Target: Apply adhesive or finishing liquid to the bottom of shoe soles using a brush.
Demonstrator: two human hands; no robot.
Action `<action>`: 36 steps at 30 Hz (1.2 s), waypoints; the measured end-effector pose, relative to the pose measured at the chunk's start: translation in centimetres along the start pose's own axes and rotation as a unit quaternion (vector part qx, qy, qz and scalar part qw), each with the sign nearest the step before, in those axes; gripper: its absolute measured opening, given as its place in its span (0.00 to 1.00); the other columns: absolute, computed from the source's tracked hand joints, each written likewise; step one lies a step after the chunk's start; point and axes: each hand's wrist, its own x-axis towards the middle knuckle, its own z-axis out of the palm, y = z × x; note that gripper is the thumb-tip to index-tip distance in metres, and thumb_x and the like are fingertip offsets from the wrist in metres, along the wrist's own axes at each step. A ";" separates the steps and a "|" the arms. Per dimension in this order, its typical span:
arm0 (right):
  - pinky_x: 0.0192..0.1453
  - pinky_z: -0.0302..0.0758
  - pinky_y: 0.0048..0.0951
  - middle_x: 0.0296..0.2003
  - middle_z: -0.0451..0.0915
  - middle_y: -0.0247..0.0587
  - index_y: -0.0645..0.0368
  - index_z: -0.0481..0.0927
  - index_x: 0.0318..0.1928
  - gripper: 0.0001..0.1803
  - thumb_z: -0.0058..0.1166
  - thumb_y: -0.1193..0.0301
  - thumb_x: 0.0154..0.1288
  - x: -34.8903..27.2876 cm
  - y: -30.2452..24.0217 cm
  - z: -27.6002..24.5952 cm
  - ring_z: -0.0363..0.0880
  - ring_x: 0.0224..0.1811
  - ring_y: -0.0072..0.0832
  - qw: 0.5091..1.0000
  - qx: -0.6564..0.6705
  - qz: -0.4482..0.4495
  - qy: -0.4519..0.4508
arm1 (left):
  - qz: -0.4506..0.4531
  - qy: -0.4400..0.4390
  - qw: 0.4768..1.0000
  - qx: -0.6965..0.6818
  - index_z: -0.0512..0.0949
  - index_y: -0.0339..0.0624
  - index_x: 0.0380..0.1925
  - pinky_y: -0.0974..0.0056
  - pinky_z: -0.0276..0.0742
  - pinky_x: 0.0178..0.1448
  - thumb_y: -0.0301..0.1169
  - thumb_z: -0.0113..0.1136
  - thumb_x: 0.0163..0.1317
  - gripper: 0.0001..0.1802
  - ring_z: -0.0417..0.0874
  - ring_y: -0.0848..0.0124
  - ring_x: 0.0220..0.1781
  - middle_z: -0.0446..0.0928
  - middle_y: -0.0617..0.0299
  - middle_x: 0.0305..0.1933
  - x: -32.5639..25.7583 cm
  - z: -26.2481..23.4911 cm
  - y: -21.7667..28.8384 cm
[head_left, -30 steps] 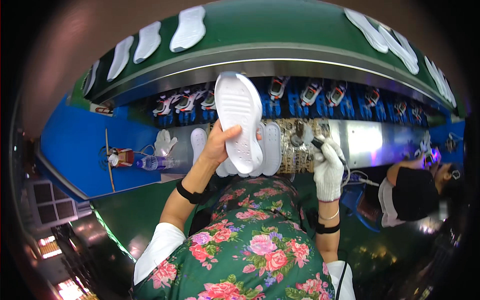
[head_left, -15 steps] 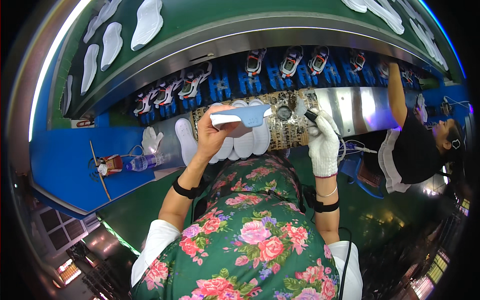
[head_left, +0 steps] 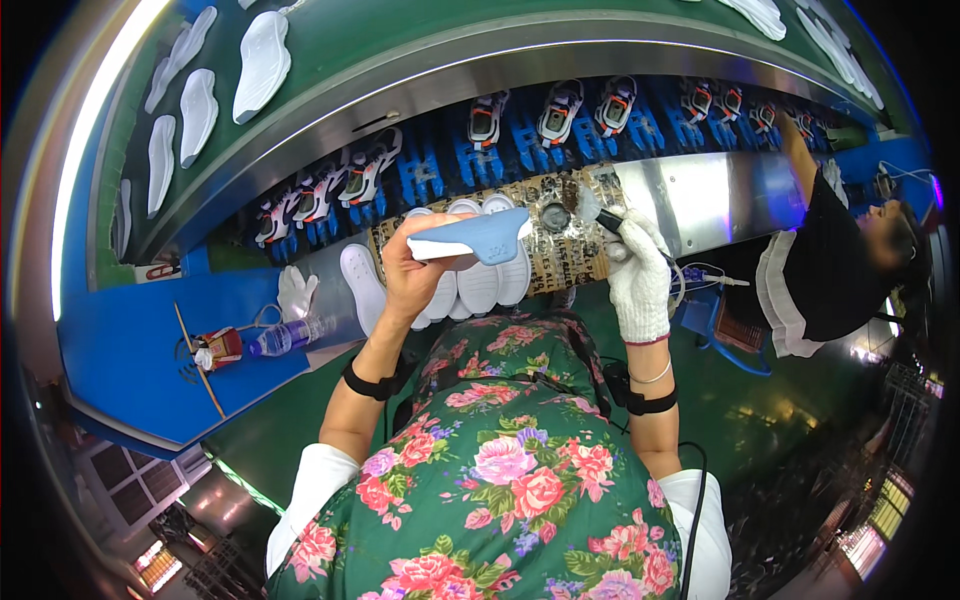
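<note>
Left hand (head_left: pixel 404 270), fingers closed on a white sole (head_left: pixel 468 238), tilted, apparently to show its blue end!
Right of them, the gloved right hand (head_left: pixel 639 275) grips what looks like a brush (head_left: pixel 606 219), tip-away, perhaps keeping fingers clean; more soles (head_left: pixel 479 285) lie on the table (head_left: pixel 665 197) either side of the left fingers.

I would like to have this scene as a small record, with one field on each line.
Left hand: bare, holds white-and-blue sole
Right hand: gloved, holds dark-handled brush
Bench: more white soles, side by side
Behind bench: row of shoes on blue supports
Far left: bottle, white glove
Right: co-worker, arm extended
</note>
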 end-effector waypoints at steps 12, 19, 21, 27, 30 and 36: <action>0.35 0.77 0.19 0.46 0.84 0.52 0.69 0.80 0.49 0.13 0.60 0.81 0.64 -0.2 -0.1 0.1 0.81 0.37 0.25 1.000 0.009 0.008 -0.002 | 0.063 -0.028 0.997 -0.015 0.75 0.37 0.51 0.55 0.81 0.59 0.20 0.65 0.62 0.17 0.85 0.53 0.55 0.83 0.39 0.51 0.9 0.6 0.7; 0.35 0.77 0.19 0.46 0.84 0.53 0.69 0.81 0.47 0.12 0.59 0.82 0.63 -0.5 0.2 0.1 0.82 0.36 0.25 1.000 0.009 -0.001 0.016 | 0.119 0.026 0.991 0.060 0.74 0.37 0.48 0.52 0.79 0.59 0.22 0.63 0.65 0.13 0.85 0.51 0.53 0.83 0.39 0.49 0.5 1.3 1.6; 0.35 0.77 0.19 0.47 0.84 0.54 0.69 0.82 0.48 0.12 0.60 0.82 0.63 -0.6 0.3 0.0 0.82 0.36 0.25 1.000 0.013 -0.002 0.012 | 0.122 0.036 0.990 0.064 0.74 0.36 0.48 0.52 0.79 0.60 0.22 0.64 0.65 0.13 0.85 0.51 0.54 0.83 0.39 0.49 0.3 1.3 1.6; 0.36 0.77 0.20 0.47 0.85 0.53 0.69 0.82 0.48 0.13 0.60 0.81 0.63 -0.8 0.3 -0.3 0.83 0.37 0.27 1.000 0.025 0.000 0.014 | 0.124 0.068 0.989 0.038 0.74 0.32 0.49 0.64 0.76 0.59 0.21 0.66 0.61 0.17 0.83 0.66 0.50 0.82 0.50 0.49 -0.1 1.6 1.3; 0.36 0.77 0.20 0.47 0.85 0.53 0.69 0.82 0.48 0.12 0.60 0.81 0.63 -1.0 0.4 -0.2 0.83 0.36 0.27 1.000 0.020 0.003 0.006 | 0.117 0.079 0.989 0.050 0.74 0.32 0.49 0.64 0.76 0.59 0.21 0.68 0.60 0.19 0.82 0.68 0.51 0.82 0.50 0.50 -0.6 1.3 1.2; 0.36 0.78 0.20 0.47 0.85 0.53 0.69 0.82 0.47 0.12 0.60 0.81 0.63 -0.9 0.4 -0.6 0.83 0.34 0.27 1.000 0.023 0.005 0.014 | 0.095 0.100 0.989 0.060 0.76 0.32 0.49 0.65 0.75 0.59 0.21 0.71 0.57 0.20 0.82 0.69 0.51 0.82 0.52 0.49 -0.9 1.5 1.0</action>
